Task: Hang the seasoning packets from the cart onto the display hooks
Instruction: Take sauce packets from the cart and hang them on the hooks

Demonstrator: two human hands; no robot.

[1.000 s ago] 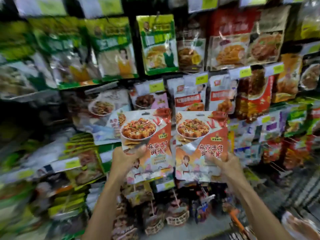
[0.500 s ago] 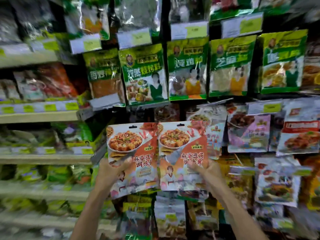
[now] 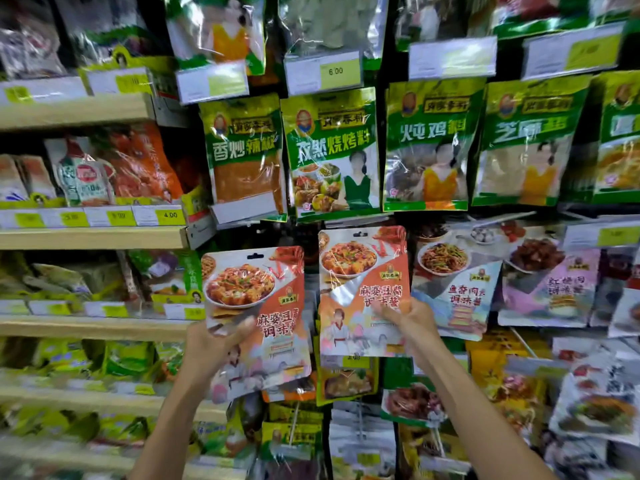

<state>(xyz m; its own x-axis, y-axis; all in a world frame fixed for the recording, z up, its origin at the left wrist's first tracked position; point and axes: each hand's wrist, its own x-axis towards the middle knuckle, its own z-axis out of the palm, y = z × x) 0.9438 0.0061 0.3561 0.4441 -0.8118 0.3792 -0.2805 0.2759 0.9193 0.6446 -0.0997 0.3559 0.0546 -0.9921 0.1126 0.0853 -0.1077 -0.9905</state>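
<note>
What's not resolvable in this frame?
Head view:
- the cart: outside the frame.
- whether the right packet is on a hook: hang hole too small and dark.
- fingers of left hand and right hand: mostly behind left packet and right packet.
- lower-left shelf tags: motion blur.

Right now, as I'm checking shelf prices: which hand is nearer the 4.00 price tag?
Left. The left hand sits below and slightly right of the 4.00 price tag; the right hand is much farther right.

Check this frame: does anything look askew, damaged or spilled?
Nothing stands out. The left hand grips the left orange packet, the right hand the right orange packet, slightly higher; both look intact, neither hung yet. Green packets above hang evenly.
</note>
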